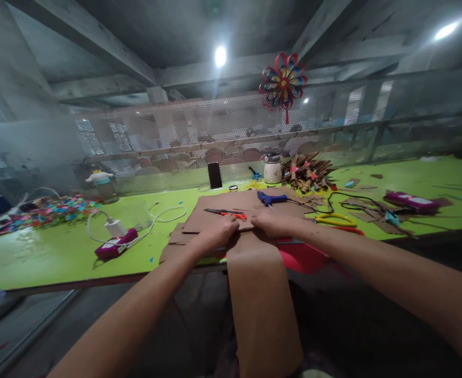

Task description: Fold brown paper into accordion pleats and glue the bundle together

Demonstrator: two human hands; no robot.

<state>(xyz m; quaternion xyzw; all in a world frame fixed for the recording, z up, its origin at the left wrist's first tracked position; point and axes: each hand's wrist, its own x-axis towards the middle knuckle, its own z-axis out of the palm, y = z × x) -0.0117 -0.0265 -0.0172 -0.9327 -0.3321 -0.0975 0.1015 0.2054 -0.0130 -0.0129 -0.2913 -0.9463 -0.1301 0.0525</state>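
Note:
My left hand (218,231) and my right hand (272,223) are both closed on the top end of a long brown paper strip (260,299), which hangs from the table edge down toward my lap. The hands sit side by side at the front of a stack of brown cardboard sheets (223,207). Red-handled scissors (227,212) lie on the cardboard just beyond my left hand. A blue glue gun (271,198) rests on the cardboard beyond my right hand. A red sheet (304,254) lies under the strip to the right.
The green table (58,252) carries a purple device with a white charger and cable (116,239), colourful paper pieces (53,209) at the left, yellow scissors (335,219), a white jar (272,169), brown folded paper shapes (307,173) and a purple box (412,201). A paper pinwheel (283,81) hangs above a mesh partition.

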